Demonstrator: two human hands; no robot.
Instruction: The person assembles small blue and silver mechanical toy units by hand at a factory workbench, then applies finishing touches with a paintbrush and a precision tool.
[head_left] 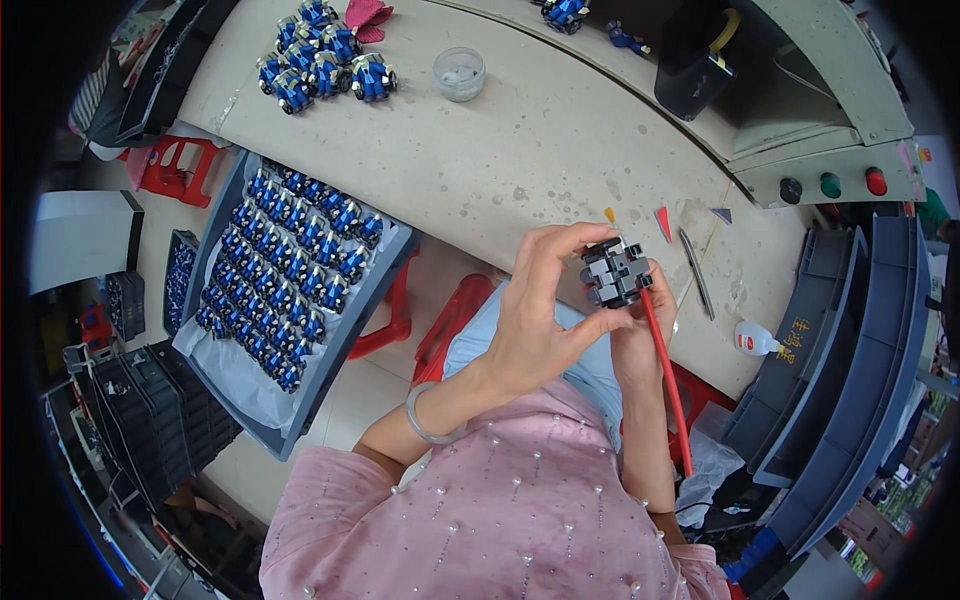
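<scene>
Many blue toys [297, 264] (wheeled, seemingly) fill tray [349, 335]

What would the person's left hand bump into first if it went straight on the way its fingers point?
The small black-and-grey piece that the left hand holds between thumb and fingers. Just past it seems to come the right hand, though depth is hard to judge.

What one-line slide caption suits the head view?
At the workbench, left hand and right hand hold a dark wheeled piece beside a red rod; a tray of blue figures sits left.
</scene>
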